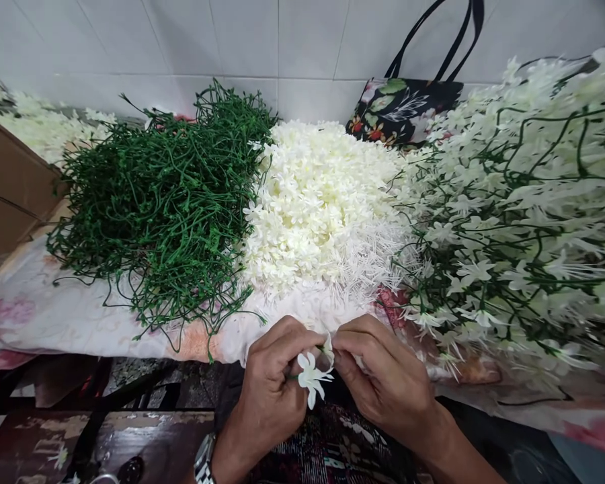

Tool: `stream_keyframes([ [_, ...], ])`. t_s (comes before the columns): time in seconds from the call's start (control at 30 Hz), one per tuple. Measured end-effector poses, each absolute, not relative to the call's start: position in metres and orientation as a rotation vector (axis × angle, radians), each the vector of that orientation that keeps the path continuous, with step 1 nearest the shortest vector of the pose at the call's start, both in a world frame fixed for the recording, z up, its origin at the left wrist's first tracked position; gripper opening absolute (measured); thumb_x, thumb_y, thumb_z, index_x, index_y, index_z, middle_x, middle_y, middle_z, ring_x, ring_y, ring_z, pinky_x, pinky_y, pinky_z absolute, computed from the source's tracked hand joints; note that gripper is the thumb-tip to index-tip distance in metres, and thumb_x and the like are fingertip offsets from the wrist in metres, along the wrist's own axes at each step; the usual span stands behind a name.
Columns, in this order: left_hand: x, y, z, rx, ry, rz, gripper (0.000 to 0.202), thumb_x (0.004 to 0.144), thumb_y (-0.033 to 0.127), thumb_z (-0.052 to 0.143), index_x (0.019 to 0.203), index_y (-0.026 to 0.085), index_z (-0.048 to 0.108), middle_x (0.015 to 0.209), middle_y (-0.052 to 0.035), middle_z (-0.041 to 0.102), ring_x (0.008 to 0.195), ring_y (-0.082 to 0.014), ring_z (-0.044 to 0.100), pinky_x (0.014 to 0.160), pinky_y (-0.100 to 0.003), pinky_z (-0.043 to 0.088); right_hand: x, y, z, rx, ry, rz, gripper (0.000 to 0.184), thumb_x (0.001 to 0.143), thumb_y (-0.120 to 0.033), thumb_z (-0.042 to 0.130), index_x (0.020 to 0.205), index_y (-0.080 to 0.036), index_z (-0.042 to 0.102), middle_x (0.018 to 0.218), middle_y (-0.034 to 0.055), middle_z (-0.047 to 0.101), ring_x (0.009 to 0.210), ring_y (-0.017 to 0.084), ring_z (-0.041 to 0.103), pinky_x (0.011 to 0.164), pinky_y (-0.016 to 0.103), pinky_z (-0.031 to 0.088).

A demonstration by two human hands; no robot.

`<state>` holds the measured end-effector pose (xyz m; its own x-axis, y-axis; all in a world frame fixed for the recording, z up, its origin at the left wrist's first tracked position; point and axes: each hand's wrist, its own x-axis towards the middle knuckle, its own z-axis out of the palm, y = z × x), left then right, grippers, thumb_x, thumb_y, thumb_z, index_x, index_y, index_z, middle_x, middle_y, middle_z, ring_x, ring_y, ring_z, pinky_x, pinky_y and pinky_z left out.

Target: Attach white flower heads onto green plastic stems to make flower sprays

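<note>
flower (312,380) partly hidden in left hand (277,380) (its lower end); cardboard box (15,188) cut off

Pale tiled wall (242,40), floral tablecloth (88,319), worn brown wooden surface (164,440) below

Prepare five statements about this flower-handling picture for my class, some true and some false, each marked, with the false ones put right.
1. The left hand holds a white flower. True.
2. The right hand lies flat with its fingers spread. False: its fingers are curled in, and it appears to pinch a small white piece.
3. A watch is worn on the left wrist. True.
4. The green stems lie to the right of the heap of white petals. False: they lie to its left.
5. The black bag is plain. False: it has a pattern of flowers and leaves.
</note>
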<state>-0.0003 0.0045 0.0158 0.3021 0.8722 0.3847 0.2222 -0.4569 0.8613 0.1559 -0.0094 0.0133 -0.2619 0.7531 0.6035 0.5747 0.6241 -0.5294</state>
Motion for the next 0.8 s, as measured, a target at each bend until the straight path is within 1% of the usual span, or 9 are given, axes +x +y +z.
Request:
stream_keyframes([
  [0.1,-0.001,0.000,0.013,1.896,0.994,1.259,0.023,0.080,0.003,0.045,0.084,0.018,0.061,0.064,-0.0010,0.053,0.056,-0.0124,0.049,0.047,-0.022,0.038,0.153,-0.011,0.020,-1.089,-1.937,0.299,0.015,0.084,-0.002,0.049,0.087,-0.016,0.053,0.071,0.0026,0.054,0.067,0.012,0.051,0.058,0.024,0.045],
  [0.2,0.000,-0.003,0.008,1.923,1.023,1.308,0.024,0.079,0.002,0.046,0.087,0.018,0.061,0.067,-0.0017,0.054,0.059,-0.0129,0.051,0.049,-0.023,0.040,0.150,-0.012,0.023,-1.119,-1.915,0.383,0.013,0.086,-0.004,0.046,0.084,-0.017,0.050,0.069,0.0006,0.051,0.063,0.011,0.049,0.056,0.023,0.043],
  [0.3,0.003,-0.004,0.004,1.939,1.042,1.325,0.026,0.079,0.001,0.045,0.089,0.018,0.061,0.068,-0.0015,0.055,0.059,-0.0125,0.052,0.050,-0.023,0.040,0.148,-0.011,0.022,-1.121,-1.898,0.394,0.014,0.087,-0.004,0.044,0.082,-0.017,0.049,0.067,-0.0004,0.049,0.061,0.010,0.048,0.055,0.022,0.042],
  [0.57,0.007,-0.001,-0.005,1.941,1.025,1.346,0.029,0.072,-0.001,0.040,0.086,0.016,0.059,0.066,-0.0003,0.051,0.058,-0.0113,0.048,0.050,-0.021,0.039,0.148,-0.011,0.009,-1.129,-1.844,0.352,0.012,0.087,-0.005,0.044,0.087,-0.016,0.049,0.070,0.0010,0.052,0.062,0.010,0.050,0.056,0.021,0.043],
  [0.8,0.008,0.001,-0.008,1.890,0.998,1.370,0.020,0.076,0.004,0.042,0.082,0.017,0.056,0.064,0.0014,0.051,0.058,-0.0108,0.048,0.050,-0.020,0.036,0.143,-0.007,0.009,-1.106,-1.791,0.334,0.014,0.084,-0.003,0.045,0.087,-0.017,0.049,0.068,0.0008,0.053,0.061,0.010,0.051,0.054,0.020,0.044],
])
